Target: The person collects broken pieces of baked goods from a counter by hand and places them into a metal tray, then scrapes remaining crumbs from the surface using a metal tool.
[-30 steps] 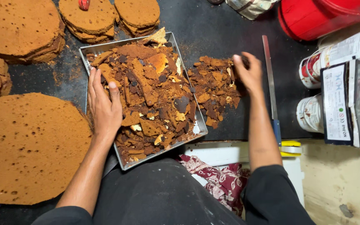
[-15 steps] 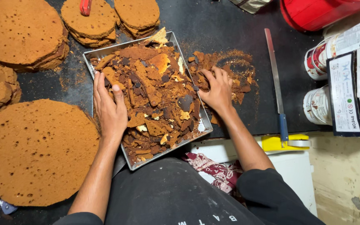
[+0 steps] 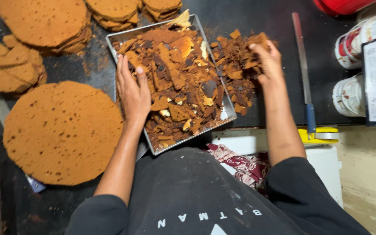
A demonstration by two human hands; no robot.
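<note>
A square metal tray [image 3: 117, 45] heaped with brown cake scraps [image 3: 177, 82] lies tilted on the black worktop. My left hand [image 3: 132, 91] rests flat on the tray's left side, fingers spread on the scraps. To the right of the tray my right hand [image 3: 267, 61] is closed over a loose pile of cake scraps [image 3: 236, 65] on the worktop, some pieces under its fingers.
A large round brown cake layer [image 3: 62, 130] lies at the left, with stacks of more layers [image 3: 44, 21] behind. A long knife [image 3: 303, 74] lies right of the scraps. Two tins [image 3: 349, 93] and a red container [image 3: 340, 5] stand at the far right.
My right hand swept from the loose pile to the tray's edge and has gone back out onto the pile. The left hand has stayed on the tray.
</note>
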